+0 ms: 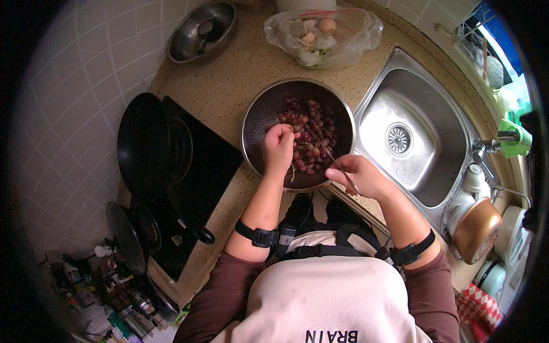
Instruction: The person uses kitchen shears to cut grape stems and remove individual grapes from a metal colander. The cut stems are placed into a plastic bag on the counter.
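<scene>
A round metal bowl stands on the counter in front of me, with bunches of red grapes in it. Over its left side, my left hand pinches a green grape stem, part of which hangs below the fingers. My right hand, at the bowl's lower right rim, grips a thin metal tool that slants over the grapes. Whether this is a pair of scissors or a knife, I cannot tell. My right fingers hide part of it.
To the right is a steel sink with a faucet. A black wok sits on the black cooktop at left. Behind the bowl are a plastic bag with eggshells and a metal basin. A copper-coloured pot stands right.
</scene>
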